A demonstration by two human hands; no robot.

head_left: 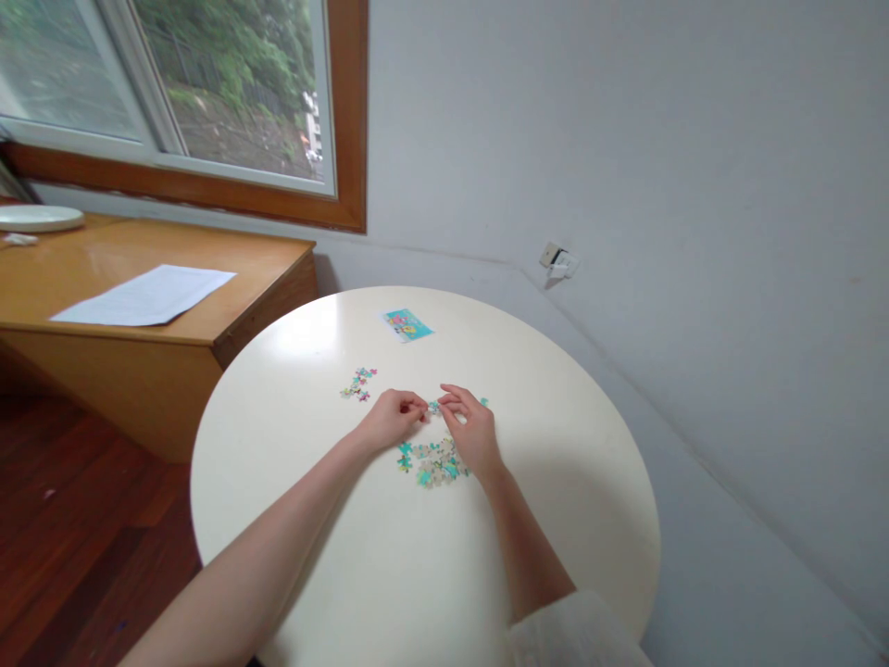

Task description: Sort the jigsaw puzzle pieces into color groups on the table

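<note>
Between my two hands is a small teal-and-white jigsaw puzzle piece (434, 407), just above or on the table; I cannot tell which. My left hand (393, 419) is closed, with thumb and forefinger pinching the piece's left side. From the right, my right hand (472, 432) pinches the other side between thumb and forefinger, its other fingers held out loosely. A heap of loose puzzle pieces (436, 463), some teal and some grey side up, lies just below the hands and runs partly under my right wrist. Another teal piece (484, 402) shows beyond my right hand.
On the round white table (292, 519), a small cluster of colourful pieces (359, 382) lies left of my hands. Farther back is a teal picture card (406, 325). A wooden desk (270, 269) with a paper sheet (149, 295) stands left; a wall socket (557, 261) is behind.
</note>
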